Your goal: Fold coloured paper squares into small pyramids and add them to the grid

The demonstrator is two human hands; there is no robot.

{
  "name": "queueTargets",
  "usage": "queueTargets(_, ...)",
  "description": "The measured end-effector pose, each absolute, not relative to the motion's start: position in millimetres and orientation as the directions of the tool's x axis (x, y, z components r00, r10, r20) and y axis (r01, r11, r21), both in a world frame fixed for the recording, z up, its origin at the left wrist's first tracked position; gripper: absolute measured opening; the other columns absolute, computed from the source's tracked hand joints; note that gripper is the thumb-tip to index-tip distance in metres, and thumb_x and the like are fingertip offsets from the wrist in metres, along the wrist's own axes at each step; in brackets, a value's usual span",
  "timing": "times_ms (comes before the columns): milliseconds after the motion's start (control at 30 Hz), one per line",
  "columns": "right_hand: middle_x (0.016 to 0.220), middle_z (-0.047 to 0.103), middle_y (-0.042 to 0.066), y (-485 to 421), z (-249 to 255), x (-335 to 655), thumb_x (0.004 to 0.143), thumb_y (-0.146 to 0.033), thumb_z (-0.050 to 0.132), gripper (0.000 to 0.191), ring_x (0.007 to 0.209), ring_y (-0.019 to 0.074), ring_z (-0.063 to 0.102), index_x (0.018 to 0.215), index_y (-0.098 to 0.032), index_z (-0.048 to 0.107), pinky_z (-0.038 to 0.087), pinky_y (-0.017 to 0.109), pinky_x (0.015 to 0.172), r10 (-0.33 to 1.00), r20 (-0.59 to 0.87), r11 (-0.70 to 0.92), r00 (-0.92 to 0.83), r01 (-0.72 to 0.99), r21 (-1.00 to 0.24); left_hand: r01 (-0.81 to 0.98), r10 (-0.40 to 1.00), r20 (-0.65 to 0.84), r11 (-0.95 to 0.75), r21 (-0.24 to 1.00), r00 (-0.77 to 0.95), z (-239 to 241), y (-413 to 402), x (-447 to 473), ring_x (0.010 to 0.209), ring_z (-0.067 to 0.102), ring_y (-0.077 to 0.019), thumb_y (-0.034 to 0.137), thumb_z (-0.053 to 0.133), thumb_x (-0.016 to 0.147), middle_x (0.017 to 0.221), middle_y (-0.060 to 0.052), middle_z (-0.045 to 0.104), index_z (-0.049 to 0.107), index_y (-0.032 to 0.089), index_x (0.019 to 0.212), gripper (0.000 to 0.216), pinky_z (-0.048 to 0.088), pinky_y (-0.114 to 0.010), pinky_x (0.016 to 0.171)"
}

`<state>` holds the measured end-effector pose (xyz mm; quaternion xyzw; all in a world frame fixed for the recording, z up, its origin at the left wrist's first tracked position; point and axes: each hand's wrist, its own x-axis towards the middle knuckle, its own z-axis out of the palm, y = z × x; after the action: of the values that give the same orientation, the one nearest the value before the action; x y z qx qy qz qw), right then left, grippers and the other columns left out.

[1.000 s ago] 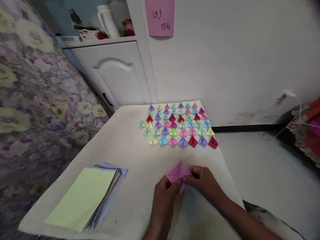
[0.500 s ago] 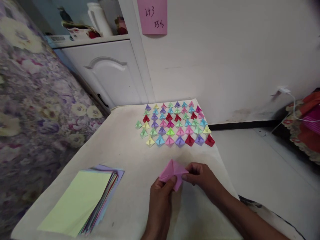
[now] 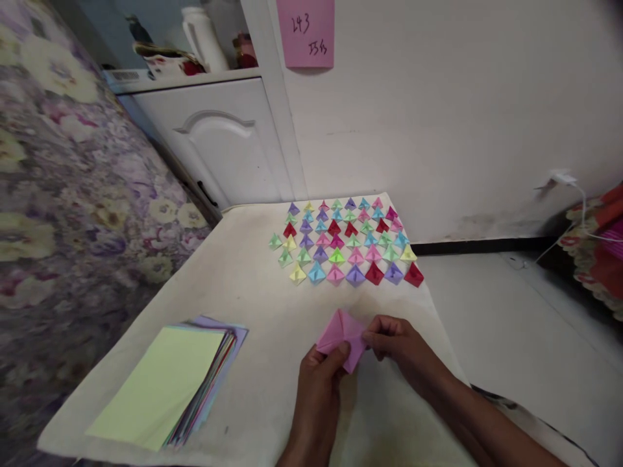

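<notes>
My left grip (image 3: 318, 377) is pinching the pink paper (image 3: 335, 332), my right grip (image 3: 393, 335) is pinching its corner; by pulling unevenly, I'd be risking a tear.

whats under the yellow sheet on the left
More sheets lie under the yellow sheet: edges, purple and light blue among them, show at its right and far sides. Their middles are covered, and I cannot count them.

The left hand (image 3: 316, 389) holds a pink folded paper (image 3: 333, 333) over the white table (image 3: 204, 272); the right hand (image 3: 395, 340) pinches its right corner. Beyond sit rows of small coloured paper pieces (image 3: 336, 256), 7 in the nearest row. A paper stack (image 3: 160, 383), pale yellow on top, lies to the left.
</notes>
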<state>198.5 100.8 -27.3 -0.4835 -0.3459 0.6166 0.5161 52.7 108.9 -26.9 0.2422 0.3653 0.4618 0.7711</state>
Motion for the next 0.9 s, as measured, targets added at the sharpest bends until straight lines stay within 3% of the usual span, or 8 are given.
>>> queueTargets(367, 0.049, 0.04, -0.007, 100, -29, 189, 0.066, -0.029, 0.067, 0.025, 0.046, 0.0063, 0.033, 0.057, -0.016, 0.048, 0.024, 0.021, 0.045, 0.968, -0.252, -0.249, -0.014, -0.204, -0.947, -0.407, 0.901, -0.286, 0.407, 0.818, 0.327, -27, 104, 51, 0.068, 0.055, -0.0141, 0.021, 0.06, 0.076, 0.072, -0.005, 0.063, 0.065, 0.011, 0.087, 0.015, 0.04, -0.025, 0.067)
queueTargets(567, 0.047, 0.042, -0.007, 103, -30, 193, 0.063, -0.03, 0.066, 0.024, 0.045, 0.0072, 0.034, 0.056, -0.017, 0.048, 0.023, 0.022, 0.044, 0.961, -0.276, -0.276, -0.022, -0.181, -0.944, -0.239, 0.928, -0.29, 0.345, 0.908, 0.235, -31, 108, 38, 0.055, 0.043, -0.0086, 0.026, 0.063, 0.074, 0.057, 0.002, 0.054, 0.062, 0.013, 0.069, 0.013, 0.032, -0.019, 0.054)
queueTargets(900, 0.046, 0.042, -0.007, 105, -30, 196, 0.06, -0.03, 0.068, 0.026, 0.044, 0.0069, 0.032, 0.053, -0.018, 0.046, 0.022, 0.022, 0.044, 0.955, -0.296, -0.295, -0.021, -0.182, -0.938, -0.121, 0.915, -0.296, 0.338, 0.933, 0.274, -26, 114, 25, 0.055, 0.045, -0.0101, 0.036, 0.057, 0.079, 0.055, -0.001, 0.055, 0.061, 0.013, 0.062, 0.028, 0.033, -0.021, 0.057)
